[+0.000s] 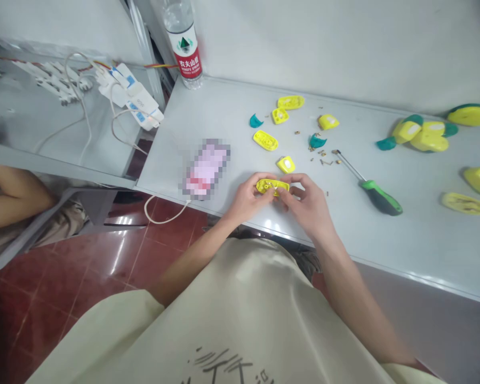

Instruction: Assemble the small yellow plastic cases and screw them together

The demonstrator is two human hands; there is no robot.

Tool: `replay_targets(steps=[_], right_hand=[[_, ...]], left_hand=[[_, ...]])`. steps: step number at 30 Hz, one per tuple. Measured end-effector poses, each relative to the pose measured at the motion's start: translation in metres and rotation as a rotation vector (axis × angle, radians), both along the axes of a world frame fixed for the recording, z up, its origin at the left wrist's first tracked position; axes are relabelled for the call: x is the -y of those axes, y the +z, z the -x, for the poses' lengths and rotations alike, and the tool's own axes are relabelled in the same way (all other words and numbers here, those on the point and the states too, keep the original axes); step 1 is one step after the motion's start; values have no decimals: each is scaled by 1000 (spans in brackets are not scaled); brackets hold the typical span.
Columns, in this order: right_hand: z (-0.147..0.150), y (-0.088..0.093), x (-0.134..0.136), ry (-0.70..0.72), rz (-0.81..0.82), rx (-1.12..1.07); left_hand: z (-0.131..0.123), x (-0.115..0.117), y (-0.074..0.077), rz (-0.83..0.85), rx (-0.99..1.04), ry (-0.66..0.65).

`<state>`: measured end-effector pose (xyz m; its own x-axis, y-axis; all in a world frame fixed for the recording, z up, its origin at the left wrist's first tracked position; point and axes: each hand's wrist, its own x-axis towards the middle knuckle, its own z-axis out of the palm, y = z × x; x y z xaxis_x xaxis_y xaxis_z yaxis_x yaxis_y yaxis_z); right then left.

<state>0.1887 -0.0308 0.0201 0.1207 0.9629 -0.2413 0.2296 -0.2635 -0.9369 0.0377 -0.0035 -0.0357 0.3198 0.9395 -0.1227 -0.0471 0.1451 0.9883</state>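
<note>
Near the table's front edge, a yellow plastic shell half (267,184) with small parts inside is between my two hands. My left hand (250,198) grips its left end, fingers behind and thumb in front. My right hand (306,202) is closed at its right end, with thumb and forefinger at the rim; any small part pinched there is too hidden to make out. Just beyond lie a small yellow piece with a white patch (287,164) and another yellow shell half (265,140). A green-and-black handled screwdriver (380,197) lies to the right.
Small screws and brass bits (324,161) are scattered beside a teal piece (317,141). Assembled yellow-and-teal pieces (428,136) stand at the right. A phone (208,168) on a cable and a water bottle (186,53) are at the left. Another person's arm (16,194) shows far left.
</note>
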Motion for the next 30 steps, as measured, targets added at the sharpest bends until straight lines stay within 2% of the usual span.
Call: replay_targets(steps=[12, 17, 25, 28, 30], right_hand=[[-1, 1, 1, 39, -14, -14], [-2, -1, 1, 38, -23, 19], [1, -1, 1, 52, -52, 75], [-6, 2, -1, 55, -57, 90], [-17, 3, -2, 5, -60, 123]], left_hand=[[0, -2, 3, 24, -3, -21], [-1, -1, 1, -1, -46, 7], [-3, -3, 3, 61, 0, 35], [-3, -5, 7, 99, 21, 33], [-3, -5, 9, 130, 39, 29]])
